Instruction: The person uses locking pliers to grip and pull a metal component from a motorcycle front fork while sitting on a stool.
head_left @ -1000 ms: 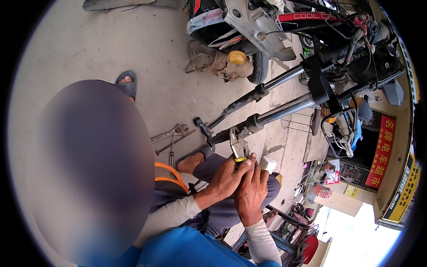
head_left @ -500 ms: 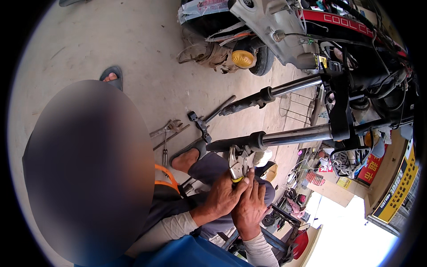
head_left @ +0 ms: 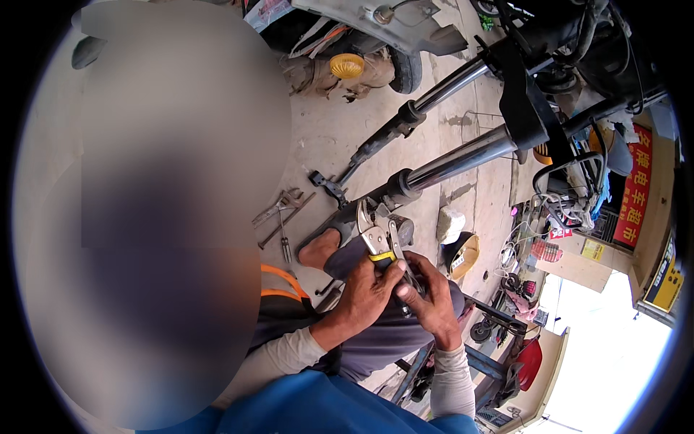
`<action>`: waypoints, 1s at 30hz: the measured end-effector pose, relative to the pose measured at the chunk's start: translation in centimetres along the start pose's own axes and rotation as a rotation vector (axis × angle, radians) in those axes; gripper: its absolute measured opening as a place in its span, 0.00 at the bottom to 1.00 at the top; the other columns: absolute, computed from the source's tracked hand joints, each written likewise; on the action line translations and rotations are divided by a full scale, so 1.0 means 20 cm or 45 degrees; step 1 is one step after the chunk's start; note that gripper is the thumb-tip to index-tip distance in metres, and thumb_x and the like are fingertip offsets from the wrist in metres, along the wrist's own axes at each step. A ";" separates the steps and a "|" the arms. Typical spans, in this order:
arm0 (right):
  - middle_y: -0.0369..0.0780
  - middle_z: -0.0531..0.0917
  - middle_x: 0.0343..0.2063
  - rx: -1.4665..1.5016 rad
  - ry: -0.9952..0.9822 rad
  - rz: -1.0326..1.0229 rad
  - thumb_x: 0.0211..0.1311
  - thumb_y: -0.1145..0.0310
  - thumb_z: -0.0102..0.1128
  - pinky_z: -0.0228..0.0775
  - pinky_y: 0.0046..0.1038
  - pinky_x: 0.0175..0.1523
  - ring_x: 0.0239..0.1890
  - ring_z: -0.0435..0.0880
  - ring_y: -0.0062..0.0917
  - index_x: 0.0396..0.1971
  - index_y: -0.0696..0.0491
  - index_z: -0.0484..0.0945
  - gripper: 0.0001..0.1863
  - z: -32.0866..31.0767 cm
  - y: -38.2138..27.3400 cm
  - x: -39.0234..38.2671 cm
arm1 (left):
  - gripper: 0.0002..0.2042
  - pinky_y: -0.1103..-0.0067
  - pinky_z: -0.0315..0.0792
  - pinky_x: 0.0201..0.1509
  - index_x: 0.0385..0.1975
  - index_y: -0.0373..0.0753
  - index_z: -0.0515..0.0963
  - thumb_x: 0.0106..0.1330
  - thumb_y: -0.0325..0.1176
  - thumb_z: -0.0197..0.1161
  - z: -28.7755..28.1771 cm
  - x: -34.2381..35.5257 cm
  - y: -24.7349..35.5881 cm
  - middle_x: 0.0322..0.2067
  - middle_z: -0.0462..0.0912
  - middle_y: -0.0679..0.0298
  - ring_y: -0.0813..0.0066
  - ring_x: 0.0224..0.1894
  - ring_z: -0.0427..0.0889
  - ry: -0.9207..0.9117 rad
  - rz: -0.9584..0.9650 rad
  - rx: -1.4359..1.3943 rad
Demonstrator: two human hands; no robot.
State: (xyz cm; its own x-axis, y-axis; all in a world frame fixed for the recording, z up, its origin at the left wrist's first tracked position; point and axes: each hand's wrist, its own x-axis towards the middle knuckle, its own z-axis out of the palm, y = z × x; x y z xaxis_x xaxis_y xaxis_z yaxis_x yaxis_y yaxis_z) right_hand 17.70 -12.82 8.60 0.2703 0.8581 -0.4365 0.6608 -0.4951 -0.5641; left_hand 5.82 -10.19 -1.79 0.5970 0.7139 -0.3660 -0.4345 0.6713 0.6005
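My left hand (head_left: 359, 293) is closed around a yellow-edged handle of metal locking pliers (head_left: 374, 240). My right hand (head_left: 432, 298) grips the handle end from the other side, its thumb laid toward my left thumb. The pliers' jaws point away from me and look parted. Just behind them is the dark lower end of the nearer fork leg (head_left: 400, 189); whether the jaws touch it I cannot tell. A chrome tube (head_left: 463, 158) runs up from that leg to a black fork clamp (head_left: 526, 101). The second fork leg (head_left: 408, 119) lies farther off.
On the floor lie an adjustable wrench (head_left: 278, 206), a screwdriver (head_left: 285, 242) and a black bracket (head_left: 329, 188). An orange loop (head_left: 285, 282) is beside my leg. A yellow helmet-like shell (head_left: 463, 254) sits beyond the pliers. A blurred patch hides the left side.
My hands have spread from a tight clasp, and the pliers' handles show farther apart. The view has shifted, bringing the fork legs nearer and more tilted.
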 end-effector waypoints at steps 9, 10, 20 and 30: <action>0.45 0.74 0.16 -0.131 -0.012 -0.233 0.77 0.59 0.52 0.67 0.36 0.29 0.19 0.74 0.40 0.28 0.59 0.78 0.21 0.01 0.25 0.07 | 0.15 0.68 0.71 0.44 0.49 0.28 0.67 0.73 0.32 0.60 0.02 0.01 -0.06 0.40 0.75 0.50 0.65 0.39 0.76 0.049 0.267 0.288; 0.44 0.75 0.16 -0.060 0.006 -0.274 0.77 0.58 0.52 0.67 0.34 0.29 0.19 0.74 0.37 0.27 0.60 0.79 0.21 0.01 0.25 0.07 | 0.14 0.70 0.73 0.42 0.48 0.28 0.67 0.74 0.32 0.60 0.02 0.00 -0.06 0.38 0.77 0.52 0.67 0.38 0.78 0.067 0.267 0.363; 0.33 0.78 0.19 0.635 -0.004 -0.042 0.79 0.49 0.49 0.68 0.22 0.35 0.26 0.72 0.13 0.29 0.62 0.81 0.29 0.03 0.36 0.08 | 0.14 0.80 0.76 0.37 0.48 0.31 0.70 0.77 0.38 0.57 0.02 0.01 -0.04 0.36 0.82 0.61 0.78 0.35 0.81 0.062 -0.027 -0.063; 0.52 0.84 0.36 0.168 0.017 -0.421 0.66 0.68 0.65 0.77 0.37 0.43 0.37 0.86 0.43 0.51 0.62 0.79 0.18 -0.05 0.34 -0.08 | 0.22 0.69 0.84 0.54 0.61 0.29 0.66 0.80 0.42 0.50 0.01 -0.06 0.04 0.53 0.76 0.53 0.67 0.52 0.83 -0.176 -0.200 0.036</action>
State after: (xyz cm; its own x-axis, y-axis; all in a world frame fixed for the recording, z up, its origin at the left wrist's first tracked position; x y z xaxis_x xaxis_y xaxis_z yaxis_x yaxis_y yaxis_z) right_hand 22.48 -17.48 6.09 0.0662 0.9762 -0.2066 0.6184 -0.2027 -0.7593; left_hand 4.87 -10.61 -0.66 0.7436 0.5652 -0.3571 -0.3105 0.7650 0.5642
